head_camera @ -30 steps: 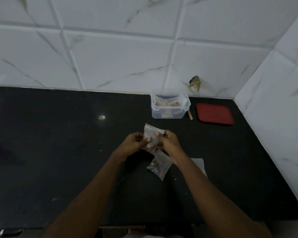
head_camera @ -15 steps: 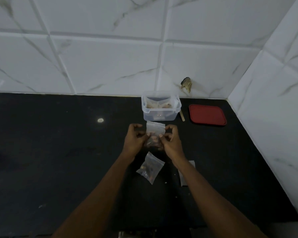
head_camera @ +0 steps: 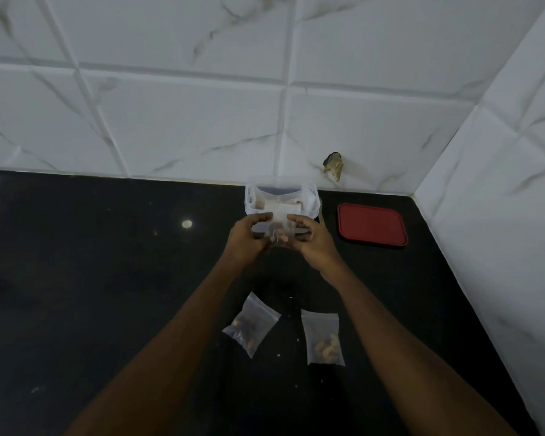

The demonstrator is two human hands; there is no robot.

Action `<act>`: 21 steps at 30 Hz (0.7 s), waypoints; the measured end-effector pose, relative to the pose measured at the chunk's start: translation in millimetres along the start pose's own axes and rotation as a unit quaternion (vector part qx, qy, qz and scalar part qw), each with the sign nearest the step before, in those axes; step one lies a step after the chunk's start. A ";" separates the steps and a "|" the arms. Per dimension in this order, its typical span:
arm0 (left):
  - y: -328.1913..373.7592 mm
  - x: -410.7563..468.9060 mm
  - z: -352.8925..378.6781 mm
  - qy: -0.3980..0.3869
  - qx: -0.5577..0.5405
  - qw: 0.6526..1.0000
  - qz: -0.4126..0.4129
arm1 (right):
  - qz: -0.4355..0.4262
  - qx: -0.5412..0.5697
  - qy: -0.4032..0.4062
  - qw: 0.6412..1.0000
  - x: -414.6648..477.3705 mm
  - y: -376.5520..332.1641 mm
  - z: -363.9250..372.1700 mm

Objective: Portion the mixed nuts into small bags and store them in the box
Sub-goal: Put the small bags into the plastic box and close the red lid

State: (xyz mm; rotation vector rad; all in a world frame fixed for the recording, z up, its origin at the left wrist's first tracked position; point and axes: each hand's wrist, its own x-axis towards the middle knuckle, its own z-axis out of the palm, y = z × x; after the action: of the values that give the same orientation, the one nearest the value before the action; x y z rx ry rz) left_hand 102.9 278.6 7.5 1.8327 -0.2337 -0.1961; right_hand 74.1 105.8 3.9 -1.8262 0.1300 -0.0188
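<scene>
A small clear bag of nuts is pinched at its top between my left hand and my right hand, just in front of the clear plastic box. The box stands open near the wall and holds other small bags. Two more filled bags lie flat on the black counter nearer to me: one between my forearms, tilted, and one beside my right forearm.
A red lid lies on the counter right of the box. White tiled walls close the back and right side. A chipped spot marks the back wall. The black counter stretches to the left.
Both hands have carried the bag away from me up to the box front. The second bag on the counter has come into full view beside my right forearm.
</scene>
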 end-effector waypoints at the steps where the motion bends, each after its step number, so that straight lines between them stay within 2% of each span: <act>1: 3.9 7.8 0.2 0.009 0.017 1.000 0.010 | -0.006 -0.008 0.002 1.000 7.7 -2.5 -3.1; 15: 28.1 114.6 -23.4 0.047 0.104 0.992 0.048 | -0.046 -0.135 0.033 0.989 121.5 -38.5 -15.3; 19: 16.7 135.0 -28.3 0.021 0.196 0.980 0.030 | -0.018 -0.202 0.012 0.979 149.3 -28.2 -8.8; 21: 9.7 140.1 -29.0 -0.002 0.271 0.962 0.032 | -0.005 -0.218 -0.007 0.976 158.4 -20.0 -4.9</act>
State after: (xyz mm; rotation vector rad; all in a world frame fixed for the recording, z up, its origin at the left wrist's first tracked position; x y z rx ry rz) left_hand 245.0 266.5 22.8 2.3640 -0.3761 -0.0955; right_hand 232.7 90.4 15.6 -2.2649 0.1210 0.0177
